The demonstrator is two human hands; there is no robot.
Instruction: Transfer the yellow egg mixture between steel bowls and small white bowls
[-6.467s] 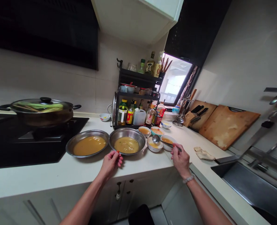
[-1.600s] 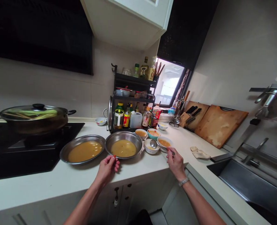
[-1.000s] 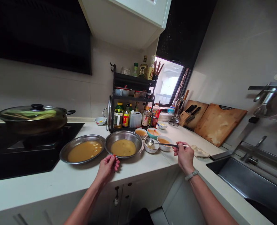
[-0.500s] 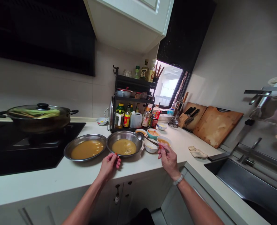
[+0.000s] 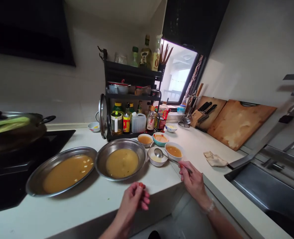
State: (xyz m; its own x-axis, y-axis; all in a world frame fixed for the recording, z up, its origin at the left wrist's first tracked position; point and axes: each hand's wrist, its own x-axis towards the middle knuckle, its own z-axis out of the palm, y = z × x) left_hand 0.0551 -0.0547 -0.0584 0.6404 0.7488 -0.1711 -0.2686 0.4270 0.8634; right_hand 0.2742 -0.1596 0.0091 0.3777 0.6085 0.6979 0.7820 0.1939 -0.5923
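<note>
My right hand (image 5: 193, 179) is closed round the handle of a metal ladle (image 5: 158, 152). The ladle's head is over a small white bowl (image 5: 157, 163) with pale liquid in it. My left hand (image 5: 135, 197) hovers by the counter's front edge, fingers curled and nothing seen in them. Just beyond it stands a steel basin (image 5: 100, 166) of yellowish broth. To the left, a second steel basin (image 5: 34, 181) contains browner broth with a few pale bits. Around the white bowl are bowls of orange-brown liquid: one to the right (image 5: 174, 156), one behind (image 5: 145, 145) and a teal one (image 5: 160, 143).
A lidded pot (image 5: 15, 132) stands on the black stove (image 5: 7, 179) at left. Behind the basins is a black rack (image 5: 133, 96) with bottles and jars. Cutting boards (image 5: 238, 124), a knife block (image 5: 199, 118), a cloth (image 5: 215, 159) and the sink (image 5: 263, 189) are at right.
My left hand has come away from the basin rim. The ladle's head has moved from the basin's edge to over the small white bowl. The view has moved closer and turned rightward.
</note>
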